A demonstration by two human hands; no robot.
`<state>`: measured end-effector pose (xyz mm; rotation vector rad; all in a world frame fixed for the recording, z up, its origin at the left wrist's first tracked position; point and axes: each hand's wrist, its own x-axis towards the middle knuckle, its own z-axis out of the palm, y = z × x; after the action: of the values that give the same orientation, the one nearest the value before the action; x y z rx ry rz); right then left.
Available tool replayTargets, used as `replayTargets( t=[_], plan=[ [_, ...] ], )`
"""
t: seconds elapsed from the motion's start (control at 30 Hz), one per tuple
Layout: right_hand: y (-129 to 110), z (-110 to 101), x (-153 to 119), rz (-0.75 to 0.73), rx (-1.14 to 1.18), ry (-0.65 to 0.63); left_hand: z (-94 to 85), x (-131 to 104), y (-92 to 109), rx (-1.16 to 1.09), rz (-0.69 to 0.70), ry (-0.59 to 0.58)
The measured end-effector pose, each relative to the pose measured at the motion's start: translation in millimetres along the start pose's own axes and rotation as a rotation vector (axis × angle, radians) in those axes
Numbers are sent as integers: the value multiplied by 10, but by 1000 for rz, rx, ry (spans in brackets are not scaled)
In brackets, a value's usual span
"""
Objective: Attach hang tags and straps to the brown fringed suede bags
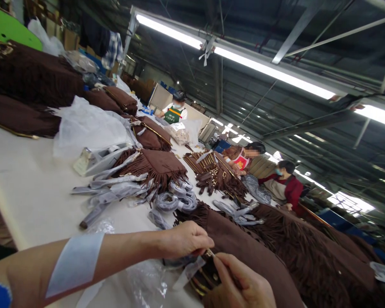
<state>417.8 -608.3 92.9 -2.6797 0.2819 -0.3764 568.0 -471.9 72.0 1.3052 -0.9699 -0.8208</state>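
My left hand (188,237) is closed in a pinch at the bottom centre, and a pale patch (75,263) sits on that forearm. Facing it, my right hand (242,280) is also closed, thumb and finger pressed together. Between the fingertips shows a small gold-toned metal fitting (209,253); its exact kind is too small to tell. Just beneath the hands are a strip of translucent wrapping (189,272) and a dark piece with a gold edge. Right behind them lies a brown fringed bag (240,239).
Wrapped straps (179,199) lie coiled on the white table (35,179) near another fringed bag (165,164). Brown bags (28,77) are stacked at left beside white plastic (90,126). Several brown pieces with gold hardware (214,169) lie farther back. Three people (176,109) are across the table.
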Motion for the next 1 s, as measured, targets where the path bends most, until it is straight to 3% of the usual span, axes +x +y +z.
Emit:
replayTargets(
  t=[0.2, 0.33, 0.43, 0.6, 0.67, 0.77, 0.87, 1.0],
  plan=[
    [-218, -63, 155, 86, 228, 37, -107, 18, 158, -31, 43, -11],
    [-246, -105, 257, 67, 233, 81, -182, 70, 211, -29, 94, -18],
    [-207, -120, 271, 2, 106, 134, -235, 100, 110, 45, 95, 2],
    [-103, -34, 168, -158, -205, 175, -192, 84, -171, 672, 120, 61],
    [-78, 64, 111, -237, -289, 190, -130, 82, -262, 811, 83, 100],
    [-53, 245, 44, -353, -403, 247, -89, 115, -339, 822, 81, 121],
    [-31, 382, 20, -418, -539, 289, -157, 170, -342, 778, 193, 112],
    [-73, 438, 50, -360, -733, 367, -282, 215, -293, 725, 298, 98]
  ],
)
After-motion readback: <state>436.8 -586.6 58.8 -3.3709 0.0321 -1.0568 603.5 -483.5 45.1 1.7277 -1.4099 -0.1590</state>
